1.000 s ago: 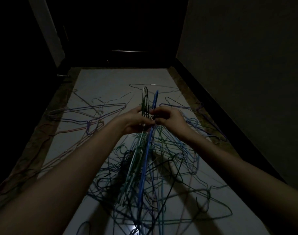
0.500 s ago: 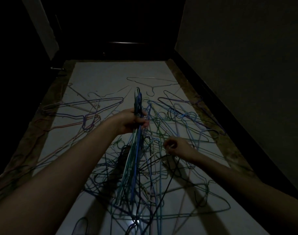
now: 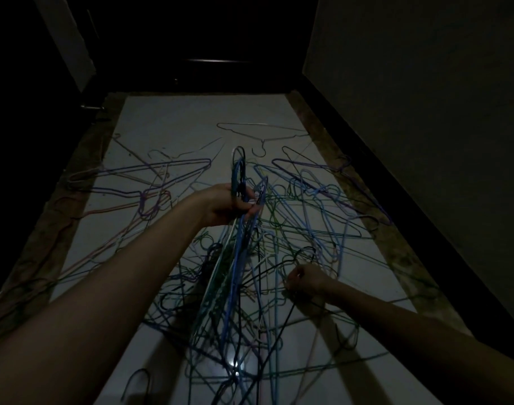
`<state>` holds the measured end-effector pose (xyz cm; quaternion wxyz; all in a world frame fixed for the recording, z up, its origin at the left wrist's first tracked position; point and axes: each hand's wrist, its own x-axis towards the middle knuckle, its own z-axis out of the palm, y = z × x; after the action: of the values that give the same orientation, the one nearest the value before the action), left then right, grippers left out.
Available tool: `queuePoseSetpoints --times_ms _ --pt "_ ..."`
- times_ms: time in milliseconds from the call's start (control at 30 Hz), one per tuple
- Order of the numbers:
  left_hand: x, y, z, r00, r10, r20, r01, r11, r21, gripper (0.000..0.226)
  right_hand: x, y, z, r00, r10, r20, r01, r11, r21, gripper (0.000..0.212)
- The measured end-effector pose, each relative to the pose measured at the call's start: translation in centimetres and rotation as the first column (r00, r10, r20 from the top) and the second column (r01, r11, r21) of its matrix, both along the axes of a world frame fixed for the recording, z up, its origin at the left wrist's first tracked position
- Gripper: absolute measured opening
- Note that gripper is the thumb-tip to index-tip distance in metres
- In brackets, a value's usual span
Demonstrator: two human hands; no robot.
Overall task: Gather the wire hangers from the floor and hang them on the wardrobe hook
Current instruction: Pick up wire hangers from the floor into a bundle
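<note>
A pale, glossy floor (image 3: 174, 127) runs down a dim, narrow passage, edged on both sides by a mottled brown border (image 3: 396, 244) (darker than the centre), with a plain wall (image 3: 425, 83) at right and a dark door (image 3: 215, 39) at the far end

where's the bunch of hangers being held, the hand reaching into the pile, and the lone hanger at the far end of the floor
bunch of hangers (image 3: 239, 171), head view, on the hooks above the left hand (image 3: 223, 204)
right hand (image 3: 308, 280), head view, middle of the hand
lone hanger (image 3: 261, 141), head view, on its neck
</note>
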<state>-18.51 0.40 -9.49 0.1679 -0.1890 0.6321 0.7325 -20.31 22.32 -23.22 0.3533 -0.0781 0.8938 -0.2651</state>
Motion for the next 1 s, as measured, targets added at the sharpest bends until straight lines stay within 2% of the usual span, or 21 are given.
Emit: queuePoseSetpoints --times_ms 133,233,300,400,567,733,1000 --pt "-0.2 -0.2 0.0 0.999 0.046 0.004 -0.046 0.999 -0.003 0.027 0.6 -0.2 0.8 0.993 0.049 0.104 -0.044 0.997 -0.056 0.032" --pt "-0.3 -0.5 0.3 0.998 0.058 0.007 -0.058 0.998 0.001 0.026 0.4 -0.2 2.0 0.989 0.010 0.145 0.012 0.989 -0.150 0.032" --pt "-0.2 -0.8 0.5 0.999 0.044 0.013 -0.044 0.998 -0.034 0.024 0.1 -0.2 2.9 0.986 0.001 0.165 0.032 0.979 -0.202 0.029" --pt "-0.2 -1.4 0.9 0.998 0.055 0.026 -0.053 0.996 -0.072 0.027 0.0 -0.6 4.3 0.985 -0.019 0.173 0.066 0.961 -0.267 0.012" --pt "0.1 -2.7 2.5 0.996 0.088 0.031 -0.084 0.989 -0.119 0.027 -0.5 -1.9 6.5 0.982 -0.062 0.180 0.129 0.913 -0.386 0.013" --pt "0.6 -4.4 4.1 0.997 0.081 -0.001 -0.080 0.981 -0.178 0.028 -1.2 -3.4 9.8 0.997 -0.069 0.047 0.083 0.869 -0.487 0.019" --pt "1.2 -5.2 5.4 0.992 0.093 -0.079 -0.112 0.952 -0.286 0.022 -2.4 -4.7 13.9 0.967 -0.228 -0.109 0.106 0.757 -0.645 0.009"
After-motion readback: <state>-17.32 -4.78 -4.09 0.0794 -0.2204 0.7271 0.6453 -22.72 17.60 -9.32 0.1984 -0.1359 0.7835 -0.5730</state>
